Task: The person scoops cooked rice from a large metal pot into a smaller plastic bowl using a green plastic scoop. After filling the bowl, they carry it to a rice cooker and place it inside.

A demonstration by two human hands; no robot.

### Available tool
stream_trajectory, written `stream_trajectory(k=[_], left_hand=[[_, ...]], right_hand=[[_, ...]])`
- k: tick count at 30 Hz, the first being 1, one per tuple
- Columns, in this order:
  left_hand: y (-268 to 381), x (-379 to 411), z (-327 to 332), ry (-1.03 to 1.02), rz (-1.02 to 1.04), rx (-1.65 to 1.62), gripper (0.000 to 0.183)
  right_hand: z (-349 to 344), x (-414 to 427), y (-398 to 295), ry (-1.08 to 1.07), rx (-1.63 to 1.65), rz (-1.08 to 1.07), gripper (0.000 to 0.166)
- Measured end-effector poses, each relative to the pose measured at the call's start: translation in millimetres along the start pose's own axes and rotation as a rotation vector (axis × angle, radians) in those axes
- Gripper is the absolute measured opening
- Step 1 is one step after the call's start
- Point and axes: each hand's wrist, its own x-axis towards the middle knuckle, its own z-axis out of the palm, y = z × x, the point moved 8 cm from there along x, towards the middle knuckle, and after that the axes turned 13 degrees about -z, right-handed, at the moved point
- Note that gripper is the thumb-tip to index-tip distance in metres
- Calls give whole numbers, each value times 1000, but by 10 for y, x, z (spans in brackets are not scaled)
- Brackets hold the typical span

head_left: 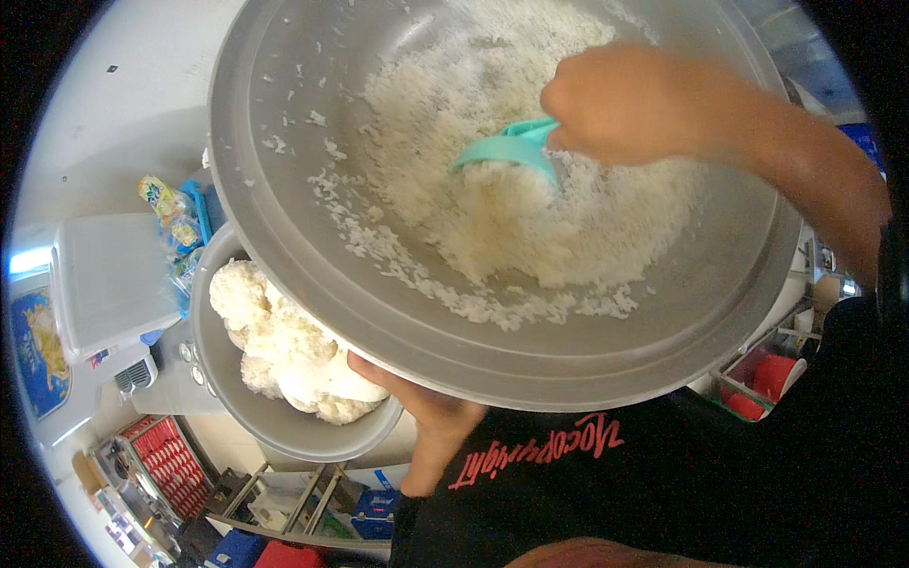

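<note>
A large metal basin (298, 213) with loose cooked rice (426, 106) fills the upper middle of the view. It appears tilted, and its near rim lies against the front of my black shirt. Inside it, my right hand (625, 103) grips the handle of a turquoise plastic scoop (508, 153). The scoop's mouth is down in the rice, and blur surrounds both. Below the basin's lower left rim, my left hand (433, 412) props it from underneath, with most of its fingers hidden. A smaller metal bowl (312, 447) behind that hand holds rounded clumps of rice (298, 348).
At the left stand a white lidded container (117, 284) and a blue plastic basket (199, 206) with packaged goods. Lower left are a red crate (160, 461), a metal rack (305, 504) and a blue box (375, 512). Red items (767, 387) sit on a shelf at the right.
</note>
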Motion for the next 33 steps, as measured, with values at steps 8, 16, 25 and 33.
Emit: stream_trajectory(k=[8,16,25,33], left_hand=[[446,126,-14,47,122,223,89],[649,104,-53,181,295,136,78],[971,91,-137,239,366,141,86],[841,-285,-522,142,520,2,56]], right_hand=[[35,127,-489,-97,80,-145,31],[187,-102,-354,-179,380,-157,38],[-296,-699,21,178,999,175,39],[-1075,-818,-607,684,1128,98,35]])
